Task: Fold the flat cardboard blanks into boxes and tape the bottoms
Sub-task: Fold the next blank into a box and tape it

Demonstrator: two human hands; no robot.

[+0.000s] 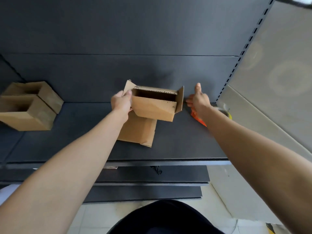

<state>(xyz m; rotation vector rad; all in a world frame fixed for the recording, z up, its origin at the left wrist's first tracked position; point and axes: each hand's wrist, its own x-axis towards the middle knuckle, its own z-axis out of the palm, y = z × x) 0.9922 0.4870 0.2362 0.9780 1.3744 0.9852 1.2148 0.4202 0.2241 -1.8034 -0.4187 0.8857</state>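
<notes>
A small brown cardboard box (pixel 154 108), opened into a tube with its flaps sticking out, is held above the dark shelf (pixel 84 135). My left hand (pixel 121 103) grips its left end. My right hand (pixel 199 98) is just right of the box, fingers spread and thumb up, close to the right flap, holding nothing. Flat cardboard blanks (pixel 138 130) lie on the shelf under the held box. An orange tape dispenser (pixel 196 117) with a tape roll (pixel 225 112) lies on the shelf below my right wrist, partly hidden by my arm.
Two folded boxes (pixel 27 105) stand open-topped at the shelf's left. A slotted metal upright (pixel 243 53) and a grey side panel (pixel 278 65) bound the right. The shelf's front edge (pixel 152 160) is near me, with lower shelves below.
</notes>
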